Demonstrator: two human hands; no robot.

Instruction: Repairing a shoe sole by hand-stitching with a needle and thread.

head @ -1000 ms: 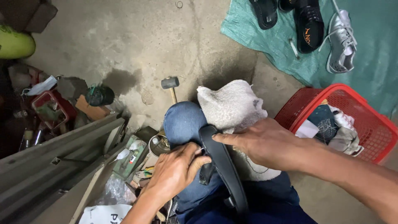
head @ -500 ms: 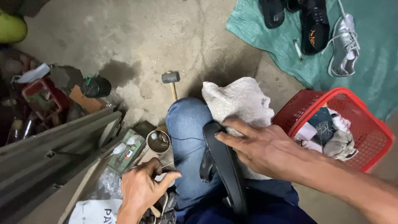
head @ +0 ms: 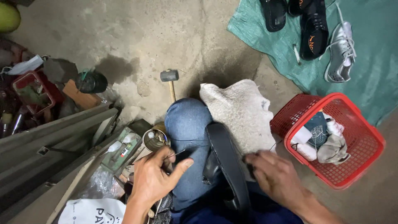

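Black leather, a sandal lay sole-up across the denim knee, between the 2 hands. The left hand pinched a thin needle between thumb and fingers, just left of the sandal; the right hand pressed flat, fingers spread, on the sandal's edge and the white cloth. A slip looked possible: with nothing clamping the sandal, a hard push could drive the needle toward the knee beneath.

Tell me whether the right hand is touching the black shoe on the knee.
Touching. The head view shows the right hand with fingertips pressed on the black shoe edge, no gap visible.
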